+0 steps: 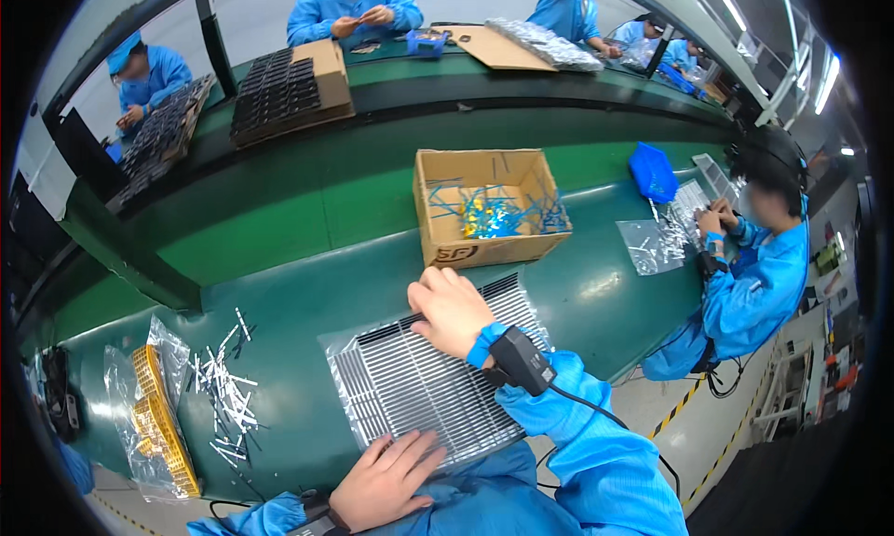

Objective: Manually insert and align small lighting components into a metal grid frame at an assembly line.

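Observation:
A flat slotted panel with rows of thin silver and black strips lies before me, clear plastic film showing at its edges. My left hand rests flat at its near left edge, fingers spread and nothing in them. Over the panel's far edge, my right hand has its fingers curled in; what they hold, if anything, is hidden. Loose thin silver and dark strips are scattered on the table left of the panel.
An open cardboard box with blue and yellow pieces stands beyond the panel. Yellow plastic parts lie on clear bags at far left. On the right, a co-worker handles strips near a blue bin. Black trays sit across the bench.

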{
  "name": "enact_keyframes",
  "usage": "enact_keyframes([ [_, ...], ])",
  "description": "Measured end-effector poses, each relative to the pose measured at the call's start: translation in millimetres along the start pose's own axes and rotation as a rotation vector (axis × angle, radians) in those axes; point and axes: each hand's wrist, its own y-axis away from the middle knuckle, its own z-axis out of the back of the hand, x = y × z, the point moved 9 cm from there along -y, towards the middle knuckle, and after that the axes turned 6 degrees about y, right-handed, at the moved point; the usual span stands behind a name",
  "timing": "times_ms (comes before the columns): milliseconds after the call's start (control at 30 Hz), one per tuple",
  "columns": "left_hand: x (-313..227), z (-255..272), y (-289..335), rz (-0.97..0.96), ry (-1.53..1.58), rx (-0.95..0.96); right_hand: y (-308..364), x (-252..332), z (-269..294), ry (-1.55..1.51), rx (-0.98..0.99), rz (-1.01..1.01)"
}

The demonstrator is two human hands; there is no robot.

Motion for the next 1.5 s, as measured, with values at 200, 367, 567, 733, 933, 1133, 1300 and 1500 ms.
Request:
enact_keyframes([
  [200,10,-5,-8,0.010,-0.168,-0.048,20,-23,-5,0.141,-0.034,-0.036],
  [367,8,-3,-9,0.062,-0.195,-0.093,26,-50,4,0.033,0.053,0.007],
  [567,6,-3,-6,0.115,-0.290,-0.192,23,-90,21,-0.130,0.137,-0.117],
  [733,-1,-6,-13,0.076,-0.202,-0.245,25,-130,14,-0.366,0.278,-0.241],
  [933,0,-14,-25,0.119,-0.187,-0.157,54,-107,56,-0.385,0.161,-0.151],
  [1133,8,-24,-24,0.137,-0.229,-0.150,106,-80,119,-0.216,-0.008,-0.117],
  [1300,12,-23,-22,0.160,-0.233,-0.167,150,-70,144,-0.463,-0.135,-0.215],
  [1500,15,-21,-22,0.173,-0.218,-0.124,168,-68,152,-0.705,-0.135,-0.298],
])
